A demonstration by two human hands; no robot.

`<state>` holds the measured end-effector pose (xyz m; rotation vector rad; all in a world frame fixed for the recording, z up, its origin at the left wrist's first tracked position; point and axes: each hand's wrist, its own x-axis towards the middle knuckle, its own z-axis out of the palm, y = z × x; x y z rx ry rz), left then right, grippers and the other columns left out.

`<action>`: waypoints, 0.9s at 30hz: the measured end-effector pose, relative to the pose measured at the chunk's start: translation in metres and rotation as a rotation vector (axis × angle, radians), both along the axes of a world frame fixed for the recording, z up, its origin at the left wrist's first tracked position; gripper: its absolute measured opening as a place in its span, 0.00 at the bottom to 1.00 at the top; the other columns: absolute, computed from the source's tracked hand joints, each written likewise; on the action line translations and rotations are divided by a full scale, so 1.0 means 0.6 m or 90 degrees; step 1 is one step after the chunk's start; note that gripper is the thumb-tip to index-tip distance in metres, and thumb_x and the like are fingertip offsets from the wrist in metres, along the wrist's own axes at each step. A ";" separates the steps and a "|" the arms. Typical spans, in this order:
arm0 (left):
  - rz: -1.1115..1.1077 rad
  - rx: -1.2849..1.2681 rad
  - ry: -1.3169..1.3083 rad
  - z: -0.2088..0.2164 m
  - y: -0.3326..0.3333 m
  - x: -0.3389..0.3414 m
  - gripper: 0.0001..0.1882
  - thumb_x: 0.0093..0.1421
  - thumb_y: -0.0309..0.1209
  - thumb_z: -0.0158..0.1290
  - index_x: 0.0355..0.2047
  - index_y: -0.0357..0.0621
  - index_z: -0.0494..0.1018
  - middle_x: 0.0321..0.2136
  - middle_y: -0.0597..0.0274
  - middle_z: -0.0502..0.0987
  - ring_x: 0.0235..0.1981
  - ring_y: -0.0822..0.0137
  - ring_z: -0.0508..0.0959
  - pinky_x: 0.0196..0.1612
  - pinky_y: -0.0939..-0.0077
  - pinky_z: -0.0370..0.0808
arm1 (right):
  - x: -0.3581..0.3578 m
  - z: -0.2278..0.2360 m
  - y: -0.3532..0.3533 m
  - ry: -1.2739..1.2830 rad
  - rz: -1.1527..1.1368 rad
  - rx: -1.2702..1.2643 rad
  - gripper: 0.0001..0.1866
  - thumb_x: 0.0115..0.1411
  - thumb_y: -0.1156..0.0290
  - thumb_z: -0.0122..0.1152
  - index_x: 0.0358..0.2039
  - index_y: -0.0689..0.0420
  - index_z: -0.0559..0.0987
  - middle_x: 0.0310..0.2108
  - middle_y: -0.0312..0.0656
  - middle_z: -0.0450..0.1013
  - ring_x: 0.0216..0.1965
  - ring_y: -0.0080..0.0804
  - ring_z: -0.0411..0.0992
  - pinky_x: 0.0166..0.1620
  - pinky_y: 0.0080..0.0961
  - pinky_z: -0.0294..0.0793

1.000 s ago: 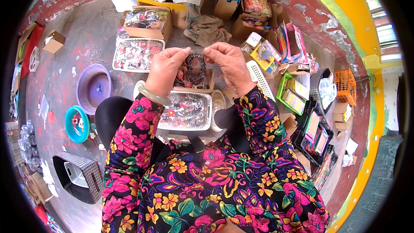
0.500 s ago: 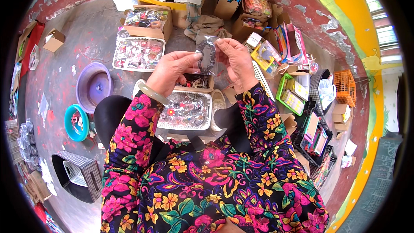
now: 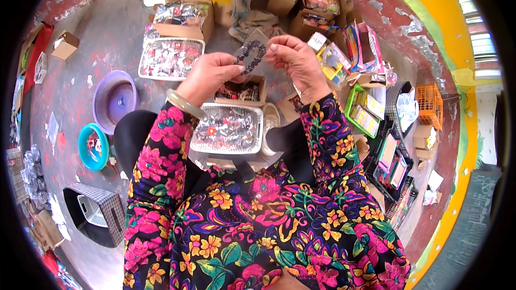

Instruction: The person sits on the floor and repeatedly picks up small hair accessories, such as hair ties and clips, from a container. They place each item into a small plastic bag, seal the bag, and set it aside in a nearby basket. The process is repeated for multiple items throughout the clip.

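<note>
Both hands pinch a clear packet (image 3: 252, 56) of dark trinkets: left hand (image 3: 208, 77) on its left edge, right hand (image 3: 294, 60) on its right. Just below sit a small cardboard box (image 3: 242, 91) and a metal tray (image 3: 228, 129). Boxes crowd the concrete floor (image 3: 107, 37) beyond; a purple basin (image 3: 114, 99) stands well left.

1. Both forearms, in flowered sleeves, rise from the lower edge and bend inward
2. The left hand (image 3: 207, 77) is raised, fingers curled in a pinch, a pale bangle at its wrist
3. The right hand (image 3: 295, 62) faces it, thumb and fingertips pinched
</note>
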<state>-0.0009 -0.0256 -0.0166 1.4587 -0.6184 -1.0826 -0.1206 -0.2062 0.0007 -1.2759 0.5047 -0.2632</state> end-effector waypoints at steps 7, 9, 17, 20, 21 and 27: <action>-0.049 0.065 -0.257 -0.002 0.015 0.006 0.16 0.56 0.36 0.53 0.38 0.36 0.74 0.25 0.68 0.75 0.24 0.82 0.70 0.23 0.87 0.66 | -0.024 -0.014 -0.004 0.064 0.094 -0.136 0.06 0.52 0.68 0.61 0.28 0.58 0.78 0.22 0.32 0.73 0.23 0.16 0.69 0.28 0.12 0.66; 0.038 0.060 -0.327 0.004 0.019 0.016 0.16 0.56 0.36 0.53 0.38 0.34 0.74 0.25 0.67 0.75 0.25 0.81 0.69 0.25 0.86 0.67 | -0.028 -0.029 -0.010 0.128 0.108 -0.205 0.06 0.52 0.69 0.60 0.28 0.58 0.78 0.22 0.32 0.73 0.23 0.16 0.69 0.28 0.12 0.66; 0.196 -0.008 -0.357 0.005 0.033 0.041 0.15 0.58 0.36 0.50 0.34 0.35 0.75 0.24 0.70 0.75 0.23 0.81 0.68 0.26 0.86 0.66 | -0.033 -0.199 0.046 0.289 0.256 -0.493 0.07 0.45 0.68 0.57 0.23 0.57 0.79 0.19 0.44 0.74 0.22 0.34 0.72 0.28 0.27 0.70; 0.209 -0.019 -0.393 0.002 0.027 0.038 0.16 0.57 0.37 0.50 0.33 0.34 0.75 0.23 0.69 0.75 0.22 0.81 0.69 0.25 0.84 0.67 | -0.042 -0.266 0.082 0.345 0.264 -0.579 0.07 0.43 0.67 0.57 0.22 0.55 0.78 0.21 0.46 0.74 0.25 0.44 0.72 0.31 0.31 0.71; 0.215 -0.005 -0.419 0.006 0.027 0.034 0.16 0.57 0.37 0.50 0.33 0.34 0.75 0.22 0.69 0.75 0.22 0.81 0.69 0.25 0.84 0.67 | -0.045 -0.332 0.083 0.370 0.258 -0.479 0.06 0.42 0.69 0.57 0.22 0.56 0.77 0.21 0.45 0.74 0.24 0.39 0.73 0.32 0.30 0.72; 0.218 -0.003 -0.410 -0.003 0.014 0.025 0.16 0.56 0.37 0.52 0.33 0.33 0.75 0.19 0.67 0.74 0.20 0.79 0.68 0.24 0.83 0.67 | -0.071 -0.447 0.116 0.512 0.300 -0.081 0.07 0.50 0.73 0.53 0.21 0.64 0.75 0.17 0.42 0.74 0.14 0.26 0.72 0.20 0.17 0.71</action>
